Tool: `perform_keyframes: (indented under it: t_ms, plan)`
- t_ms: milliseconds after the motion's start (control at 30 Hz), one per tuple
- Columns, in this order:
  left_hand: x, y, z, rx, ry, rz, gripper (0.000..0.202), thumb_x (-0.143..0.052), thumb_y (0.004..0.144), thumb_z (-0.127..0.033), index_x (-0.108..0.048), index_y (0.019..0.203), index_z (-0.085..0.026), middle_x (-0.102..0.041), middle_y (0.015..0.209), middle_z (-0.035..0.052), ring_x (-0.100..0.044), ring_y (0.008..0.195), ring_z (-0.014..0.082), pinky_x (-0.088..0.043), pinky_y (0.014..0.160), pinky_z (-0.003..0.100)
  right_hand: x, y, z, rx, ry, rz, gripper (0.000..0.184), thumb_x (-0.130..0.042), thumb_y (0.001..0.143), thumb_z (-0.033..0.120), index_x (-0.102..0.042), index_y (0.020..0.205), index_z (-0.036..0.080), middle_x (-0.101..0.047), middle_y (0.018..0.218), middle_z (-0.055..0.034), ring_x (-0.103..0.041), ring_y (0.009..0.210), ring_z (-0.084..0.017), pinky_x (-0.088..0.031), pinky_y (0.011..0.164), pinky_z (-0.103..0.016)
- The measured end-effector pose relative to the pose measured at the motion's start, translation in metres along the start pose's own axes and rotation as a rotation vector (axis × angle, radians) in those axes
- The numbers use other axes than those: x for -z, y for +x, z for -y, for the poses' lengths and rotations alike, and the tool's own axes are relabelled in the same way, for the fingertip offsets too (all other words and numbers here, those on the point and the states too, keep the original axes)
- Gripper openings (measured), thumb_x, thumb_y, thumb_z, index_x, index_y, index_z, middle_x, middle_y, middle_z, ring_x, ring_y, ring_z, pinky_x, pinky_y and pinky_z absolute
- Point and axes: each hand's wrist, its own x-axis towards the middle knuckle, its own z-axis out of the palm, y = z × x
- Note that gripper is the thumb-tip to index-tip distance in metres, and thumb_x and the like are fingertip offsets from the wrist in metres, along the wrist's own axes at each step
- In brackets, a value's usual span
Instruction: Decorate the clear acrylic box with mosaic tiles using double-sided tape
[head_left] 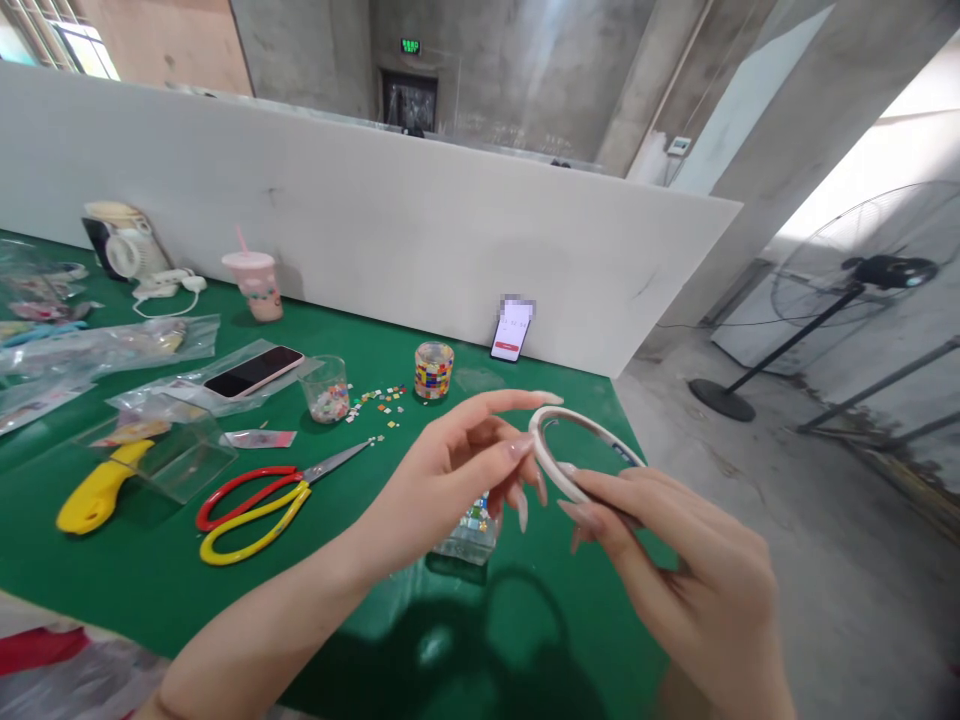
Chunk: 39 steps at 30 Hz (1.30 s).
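A narrow white ring, which looks like a roll of thin tape (559,470), is held up over the green table, tilted. My right hand (675,550) grips its near edge between thumb and fingers. At the ring's left side is my left hand (472,450), its index finger reaching over the top edge and its thumb against the side; the other fingers curl below. Partly hidden beneath my left hand stands a clear block or box (465,545) with shiny coloured squares on it. Beyond the hands stands a round container (433,372) covered in coloured mosaic tiles.
Left of my hands lie red-and-yellow scissors (255,510), a yellow-handled tool (97,490) and a clear plastic case (187,460). Behind are a cup of small tiles (326,392), scattered tiles (386,392), a phone (255,371) and a pink drink cup (255,285). Another phone (512,330) leans on the white partition (390,220).
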Motion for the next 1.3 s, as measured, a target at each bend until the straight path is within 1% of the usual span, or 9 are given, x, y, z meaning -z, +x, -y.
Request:
perform_keyframes:
  t_ms: [67,167,367,500,567,667,867,1033,1300]
  plan:
    - [0.003,0.003,-0.001,-0.035,-0.004,-0.039,0.012,-0.06,0.091,-0.022,-0.065,0.102,-0.021,-0.065,0.068,-0.0017,-0.058,0.056,0.0072,-0.049,0.049,0.015,0.001,0.0,0.001,-0.021,0.036,-0.011,0.014,-0.061,0.088,0.012,-0.067,0.099,0.02,-0.065,0.06,0.0037,-0.057,0.053,-0.011,-0.046,0.052,-0.024]
    - [0.007,0.005,-0.002,-0.099,0.029,-0.122,0.003,-0.061,0.092,-0.024,-0.063,0.091,-0.021,-0.065,0.064,-0.0032,-0.058,0.053,0.0069,-0.048,0.048,0.015,0.002,-0.002,0.003,-0.067,0.092,-0.029,0.016,-0.061,0.088,0.011,-0.067,0.098,0.021,-0.063,0.059,0.0038,-0.056,0.054,-0.012,-0.046,0.052,-0.024]
    - [0.001,0.003,0.0,-0.175,0.232,-0.179,0.016,-0.067,0.087,-0.027,-0.066,0.074,-0.018,-0.065,0.056,-0.0023,-0.057,0.045,0.0083,-0.05,0.043,0.018,0.002,-0.004,0.008,-0.103,0.195,-0.037,0.016,-0.06,0.089,0.013,-0.067,0.098,0.024,-0.063,0.06,0.0044,-0.055,0.053,-0.011,-0.045,0.052,-0.025]
    - [-0.001,0.005,0.006,-0.211,0.166,-0.236,0.007,-0.069,0.086,-0.028,-0.069,0.085,-0.021,-0.062,0.051,-0.0055,-0.056,0.041,0.0079,-0.047,0.039,0.017,0.001,-0.005,0.008,-0.113,0.234,-0.039,0.018,-0.061,0.089,0.012,-0.068,0.1,0.024,-0.063,0.06,0.0051,-0.056,0.054,-0.011,-0.046,0.053,-0.024]
    - [0.0,0.007,0.008,-0.206,0.098,-0.254,0.007,-0.071,0.085,-0.029,-0.068,0.085,-0.022,-0.061,0.05,-0.0066,-0.055,0.041,0.0066,-0.047,0.04,0.015,0.0,-0.005,0.007,-0.118,0.256,-0.039,0.017,-0.061,0.089,0.013,-0.068,0.099,0.024,-0.063,0.06,0.0052,-0.056,0.054,-0.011,-0.046,0.053,-0.024]
    - [0.002,0.008,0.008,-0.159,0.049,-0.194,0.012,-0.071,0.085,-0.028,-0.069,0.077,-0.02,-0.064,0.054,-0.0052,-0.057,0.044,0.0052,-0.05,0.044,0.013,-0.003,-0.006,0.006,-0.153,0.252,-0.049,0.016,-0.062,0.088,0.015,-0.068,0.098,0.026,-0.063,0.06,0.0055,-0.058,0.053,-0.011,-0.048,0.053,-0.024]
    - [0.002,0.004,0.003,-0.108,0.012,-0.104,0.023,-0.06,0.093,-0.037,-0.074,0.086,-0.02,-0.07,0.061,-0.0011,-0.066,0.053,0.0089,-0.054,0.047,0.015,-0.005,-0.006,0.005,-0.219,0.253,-0.083,0.017,-0.063,0.089,0.016,-0.069,0.097,0.029,-0.059,0.054,0.0076,-0.06,0.05,-0.01,-0.049,0.051,-0.021]
    - [0.002,0.003,0.003,-0.116,-0.014,-0.087,0.017,-0.065,0.09,-0.033,-0.075,0.088,-0.02,-0.07,0.061,-0.0015,-0.065,0.053,0.0088,-0.056,0.049,0.015,-0.005,-0.005,0.005,-0.258,0.3,-0.066,0.016,-0.064,0.089,0.018,-0.07,0.097,0.03,-0.066,0.062,0.0075,-0.055,0.044,-0.006,-0.04,0.041,-0.019]
    - [0.001,0.0,0.001,-0.109,-0.041,-0.05,0.017,-0.063,0.091,-0.031,-0.077,0.088,-0.024,-0.068,0.06,-0.0043,-0.063,0.052,0.0046,-0.054,0.051,0.01,-0.006,-0.007,0.003,-0.285,0.361,-0.018,0.018,-0.063,0.09,0.019,-0.07,0.099,0.033,-0.069,0.068,0.008,-0.057,0.046,-0.006,-0.04,0.042,-0.019]
